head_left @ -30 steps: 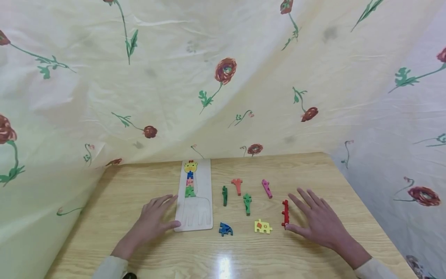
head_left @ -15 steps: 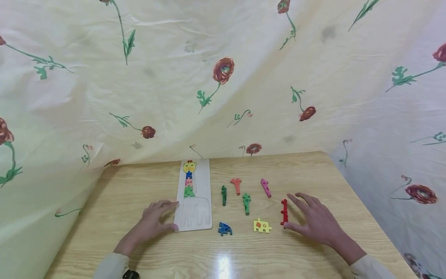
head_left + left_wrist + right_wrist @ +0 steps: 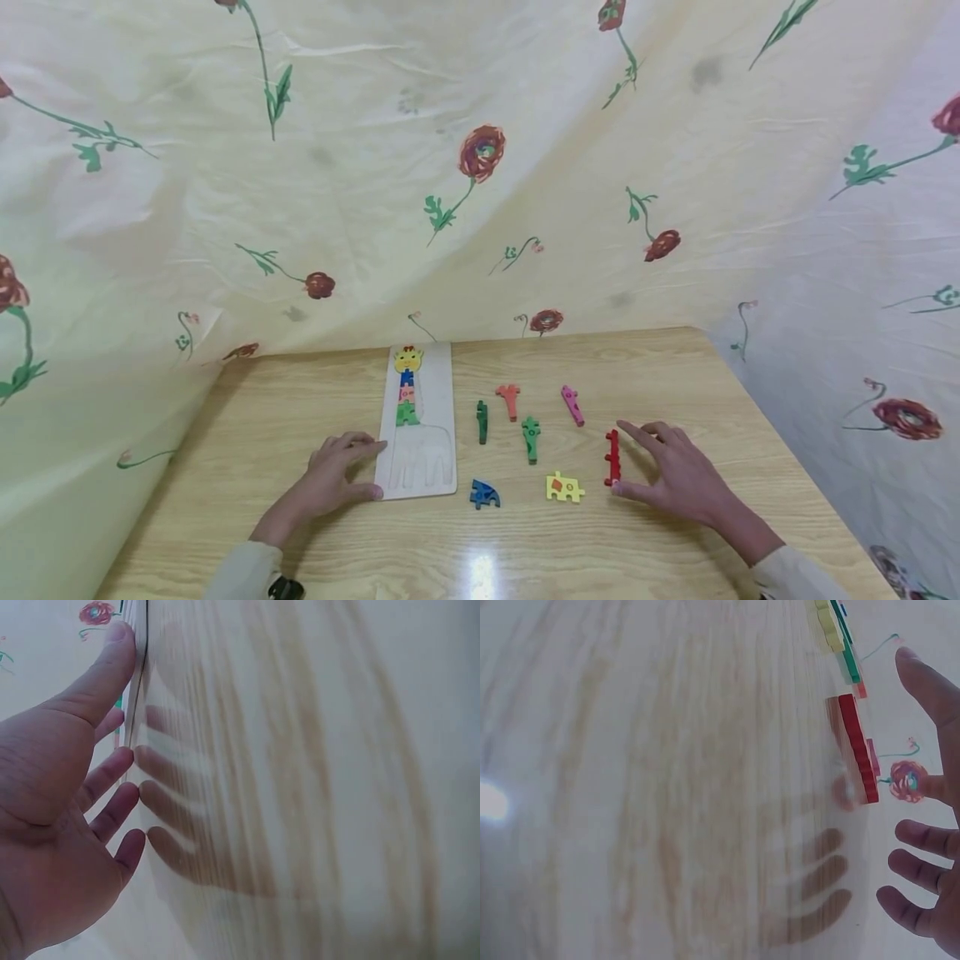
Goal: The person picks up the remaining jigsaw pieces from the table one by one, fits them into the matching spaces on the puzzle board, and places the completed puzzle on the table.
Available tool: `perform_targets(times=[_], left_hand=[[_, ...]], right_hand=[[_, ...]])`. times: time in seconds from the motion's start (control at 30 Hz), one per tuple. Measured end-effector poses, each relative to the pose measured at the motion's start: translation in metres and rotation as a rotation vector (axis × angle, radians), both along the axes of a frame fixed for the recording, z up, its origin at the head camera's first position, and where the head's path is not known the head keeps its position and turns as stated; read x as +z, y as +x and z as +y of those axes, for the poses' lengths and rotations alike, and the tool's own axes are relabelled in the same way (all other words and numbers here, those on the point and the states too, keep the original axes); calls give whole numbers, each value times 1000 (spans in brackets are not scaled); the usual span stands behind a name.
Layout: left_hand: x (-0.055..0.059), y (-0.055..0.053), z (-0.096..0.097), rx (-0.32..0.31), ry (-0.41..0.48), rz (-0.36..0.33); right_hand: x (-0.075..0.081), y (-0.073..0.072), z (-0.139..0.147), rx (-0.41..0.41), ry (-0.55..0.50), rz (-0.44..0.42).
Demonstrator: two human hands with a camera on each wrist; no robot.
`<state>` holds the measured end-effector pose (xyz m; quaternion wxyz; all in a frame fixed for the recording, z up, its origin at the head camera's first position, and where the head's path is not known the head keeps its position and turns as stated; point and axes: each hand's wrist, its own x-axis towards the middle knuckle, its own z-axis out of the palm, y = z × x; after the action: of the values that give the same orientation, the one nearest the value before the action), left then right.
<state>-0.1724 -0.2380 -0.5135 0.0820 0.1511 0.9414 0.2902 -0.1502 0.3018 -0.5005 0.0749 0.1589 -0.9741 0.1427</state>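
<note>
A white puzzle board (image 3: 437, 383) lies left of the middle in the head view. In it sit a yellow giraffe head (image 3: 408, 359) and blue, pink and green neck pieces (image 3: 406, 413). My left hand (image 3: 328, 477) is at the board's left edge, thumb and forefinger tips against or just beside it, fingers loosely bent. Beside a red puzzle piece (image 3: 613, 458) my right hand (image 3: 681, 477) hovers with fingers spread. The right wrist view shows a gap between that hand (image 3: 937, 825) and the red piece (image 3: 858, 748); it holds nothing.
Loose between board and right hand lie a dark green piece (image 3: 482, 422), a coral piece (image 3: 509, 401), a light green piece (image 3: 531, 439), a magenta piece (image 3: 573, 406), a blue piece (image 3: 484, 493) and a yellow piece (image 3: 564, 487). A flowered cloth (image 3: 375, 208) hangs behind the wooden table (image 3: 420, 550).
My left thumb has drawn back from over the board to its edge. The right hand's fingers have lowered and bent slightly beside the red piece. The puzzle pieces stay put.
</note>
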Motion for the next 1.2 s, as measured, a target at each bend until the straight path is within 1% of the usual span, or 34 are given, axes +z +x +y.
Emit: perform_targets(times=[0.27,0.57,0.87,1.2], left_hand=[[2,1,0,-1,22,-8],[4,0,1,10,12,-21],[4,-1,1,25,2,-31],[0,-2,-1,29,26,-39]], right_hand=[[-4,-5,2,5,-33,-45],[-7,-10,3,6,-75,-114],[-11,-14,4,6,-64,-132],[-13,-15,4,-3,-70,-152]])
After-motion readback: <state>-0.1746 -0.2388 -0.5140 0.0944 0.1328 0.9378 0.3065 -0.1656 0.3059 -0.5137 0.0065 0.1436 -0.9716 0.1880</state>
